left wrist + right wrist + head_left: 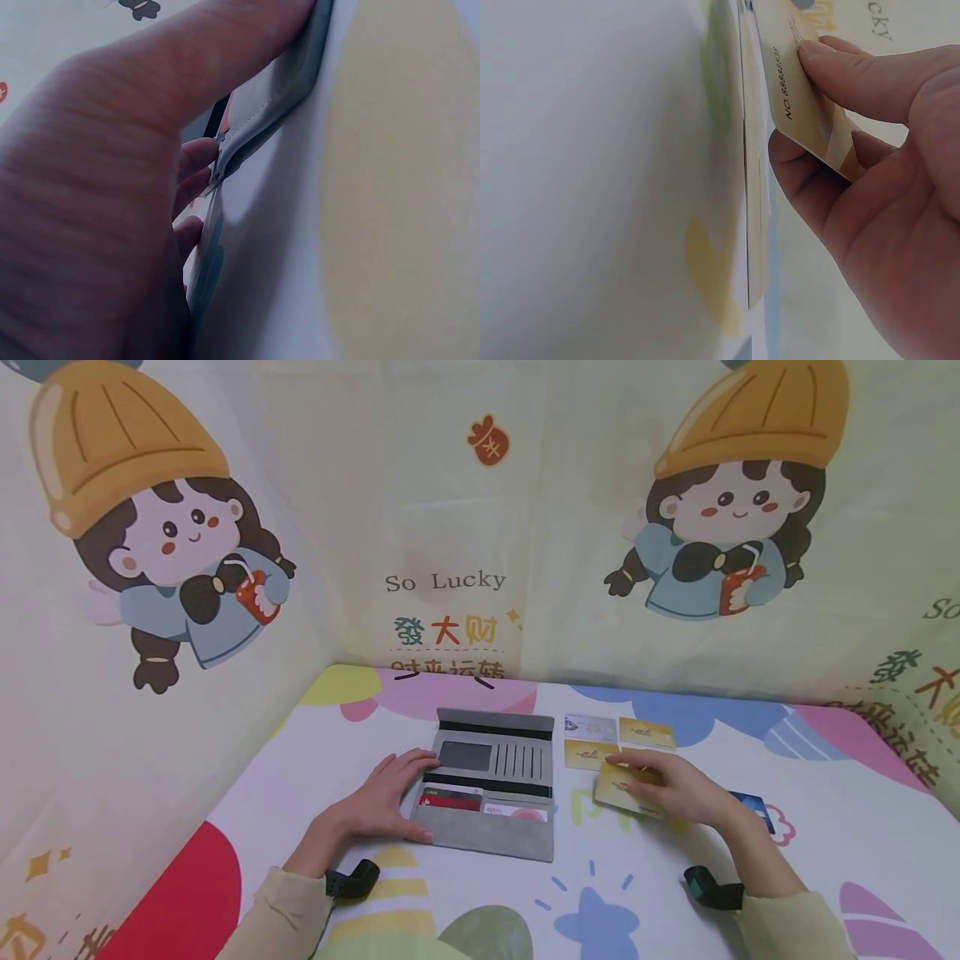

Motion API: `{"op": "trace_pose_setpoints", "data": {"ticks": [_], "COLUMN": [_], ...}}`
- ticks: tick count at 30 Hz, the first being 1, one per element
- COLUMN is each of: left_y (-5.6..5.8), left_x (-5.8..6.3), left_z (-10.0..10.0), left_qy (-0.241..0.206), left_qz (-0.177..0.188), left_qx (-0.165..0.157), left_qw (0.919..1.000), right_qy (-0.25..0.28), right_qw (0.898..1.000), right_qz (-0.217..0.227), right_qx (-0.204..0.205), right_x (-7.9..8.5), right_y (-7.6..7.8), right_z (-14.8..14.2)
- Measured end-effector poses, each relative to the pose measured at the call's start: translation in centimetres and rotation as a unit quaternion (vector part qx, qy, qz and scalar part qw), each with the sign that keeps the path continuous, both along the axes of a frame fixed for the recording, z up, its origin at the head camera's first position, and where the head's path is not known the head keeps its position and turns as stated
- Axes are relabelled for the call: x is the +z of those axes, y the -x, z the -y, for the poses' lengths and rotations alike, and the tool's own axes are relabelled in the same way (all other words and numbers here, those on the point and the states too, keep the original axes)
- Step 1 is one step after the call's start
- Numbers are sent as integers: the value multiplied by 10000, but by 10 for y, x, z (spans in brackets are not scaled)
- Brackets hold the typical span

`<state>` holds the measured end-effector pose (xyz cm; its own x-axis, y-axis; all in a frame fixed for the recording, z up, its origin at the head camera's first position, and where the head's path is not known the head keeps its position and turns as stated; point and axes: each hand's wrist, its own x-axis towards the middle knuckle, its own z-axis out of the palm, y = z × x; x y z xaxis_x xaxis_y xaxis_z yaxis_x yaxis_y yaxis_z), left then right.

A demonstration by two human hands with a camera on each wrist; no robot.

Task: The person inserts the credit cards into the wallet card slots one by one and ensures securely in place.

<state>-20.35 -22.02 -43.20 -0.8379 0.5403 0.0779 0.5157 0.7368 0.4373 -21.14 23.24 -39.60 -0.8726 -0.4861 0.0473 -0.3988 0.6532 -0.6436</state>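
Cream sheets hung behind and beside your table, printed with cartoon figures and the words "So Lucky". Your right hand pinched a gold card, thumb across its upper face and fingers beneath, the card tilted. Whether any of its edge touched the table could not be told. Directly left of that card, near but apart, lay the unfolded grey wallet, and that sideways gap looked like the relation that counted most. The card's long edges ran roughly left to right, the right end angled slightly toward you; the wallet's panels ran the same way, one behind another.

Your left hand was the nearer one to the wallet: loosely spread, it touched the left side, thumb at the near corner and fingertips farther up. The nearest panel held a red card and, right of it, a pink card.

Just past the pinched card lay a silver card and two more gold ones; a blue card lay right of your right wrist. Bright shapes patterned the white tablecloth under everything.
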Motion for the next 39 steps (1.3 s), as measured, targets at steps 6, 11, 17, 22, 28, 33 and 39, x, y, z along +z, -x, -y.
{"op": "trace_pose_setpoints", "data": {"ticks": [6, 11, 17, 22, 28, 33, 39], "left_y": [1, 1, 0, 0, 1, 1, 0], "left_x": [1, 2, 2, 1, 0, 1, 1], "left_z": [-1, -1, -1, 0, 0, -1, 0], "left_qy": [32, 39, 29, 36, 33, 41, 31], "left_qz": [-24, -28, 5, -31, -43, -32, -13], "left_qx": [-10, -21, -16, -7, -21, -32, -24], "left_qw": [10000, 10000, 10000, 10000, 10000, 10000, 10000], "right_qy": [-33, -58, 41, 103, 157, 228, 397], "right_qw": [9999, 9999, 9999, 9993, 9992, 9989, 9976], "right_qz": [-105, -137, -159, -324, -284, -222, -255], "right_qx": [-3, -12, 32, 160, 248, 353, 513], "right_x": [2, 2, 3, 5, 7, 9, 11], "right_y": [3, 3, 6, 8, 12, 15, 19], "right_z": [8, 12, 21, 30, 40, 48, 57]}}
